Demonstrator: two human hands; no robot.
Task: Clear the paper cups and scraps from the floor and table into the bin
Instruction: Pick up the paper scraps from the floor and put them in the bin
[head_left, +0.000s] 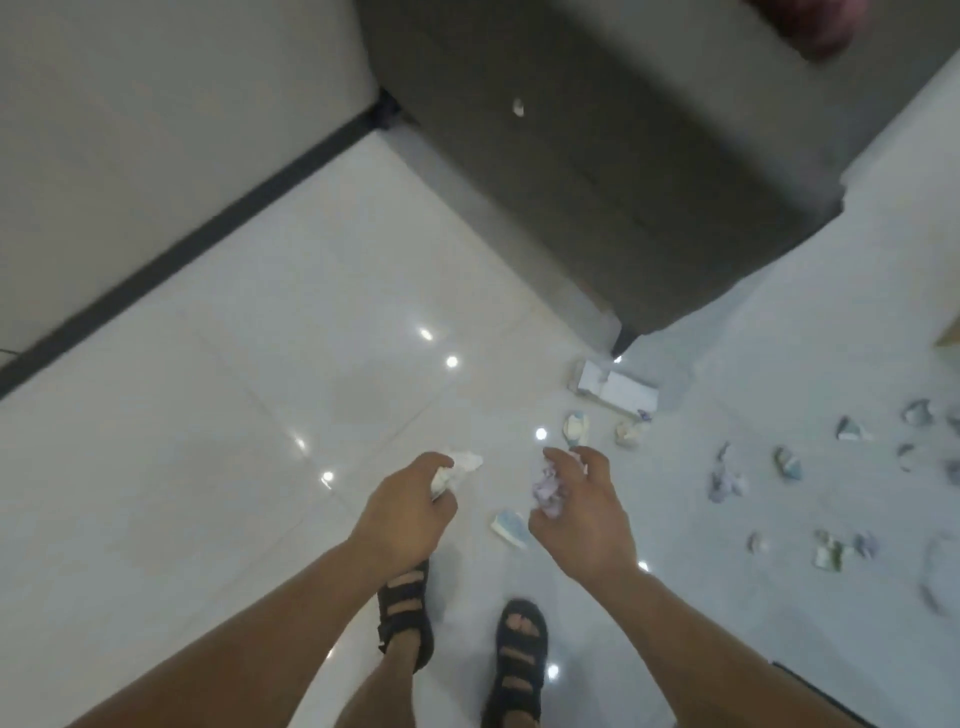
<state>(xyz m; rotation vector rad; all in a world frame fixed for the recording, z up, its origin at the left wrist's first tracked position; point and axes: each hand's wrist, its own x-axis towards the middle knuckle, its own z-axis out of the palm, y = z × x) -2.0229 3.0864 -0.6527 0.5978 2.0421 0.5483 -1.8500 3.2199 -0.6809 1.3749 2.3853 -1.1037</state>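
Paper scraps (724, 478) lie on the shiny floor (234, 415) beside the grey sofa (623, 182). Left hand (402, 514) pinches a white wad (465, 462); right hand (584, 519) curls round a purple wad (545, 493). Any writing is too blurry to read.

Left hand (410, 514) grips a crumpled white scrap (460, 467); the wad sticks out past the fingers. Right hand (587, 514) holds a pale purple scrap (548, 491) in curled fingers.

On the floor (260, 415), seen between the hands: a flattened pale blue cup (510, 527). Farther out lie a crushed white-and-blue cup (575, 428) and, near it, a small crumpled wad (629, 432). A white folded sheet (618, 389) lies just beyond.

To the right, apart from one another: a purple-grey torn scrap (724, 475), a blue-grey scrap (787, 463) and a greenish scrap (828, 556). Blur hides the detail.
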